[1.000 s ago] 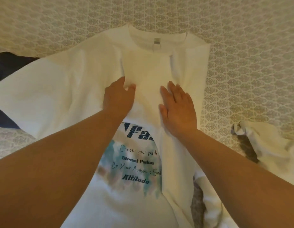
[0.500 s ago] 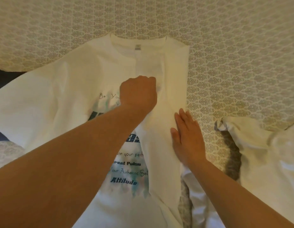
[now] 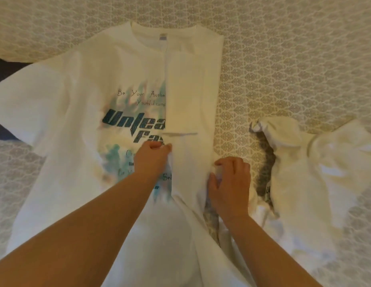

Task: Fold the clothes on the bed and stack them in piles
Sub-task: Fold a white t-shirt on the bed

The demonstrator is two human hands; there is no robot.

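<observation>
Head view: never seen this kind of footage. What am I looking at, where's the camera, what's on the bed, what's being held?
No robot here: a person wears one wide-angle camera on the head, aimed forward and down, so the two bare arms enter from the bottom edge. A white printed T-shirt lies print up on a patterned bedspread, its right side folded inward as a long panel. The left hand pinches that panel's inner edge; the right hand has its grip on the outer fold. A crumpled white garment waits to the right, and a dark garment shows at the left edge.
</observation>
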